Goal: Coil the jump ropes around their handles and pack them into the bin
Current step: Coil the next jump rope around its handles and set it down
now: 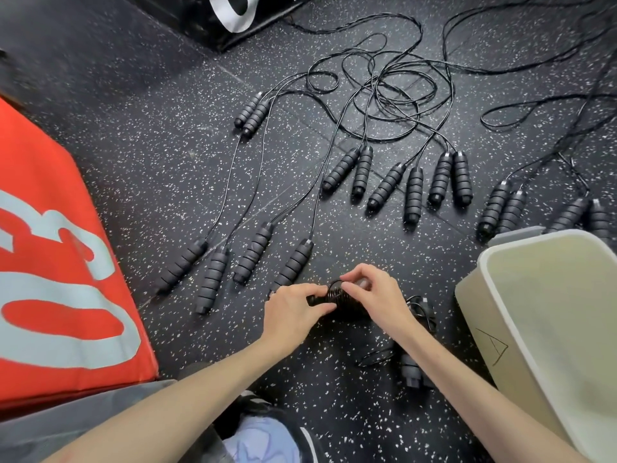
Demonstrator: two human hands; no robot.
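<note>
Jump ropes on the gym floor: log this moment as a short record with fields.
in hand: one jump rope, cord coiled around its handles
left hand: grips one end of the bundle
right hand: pinches the cord at the coil
coiled on floor: one bundle under the right forearm
uncoiled: many black handles ahead, cords tangled
bin: beige, at right, visible inside bare

The floor [140, 135] is black rubber with white speckles. A red pad [50, 248] lies at left. A black box [233, 15] sits at the far edge.
</note>
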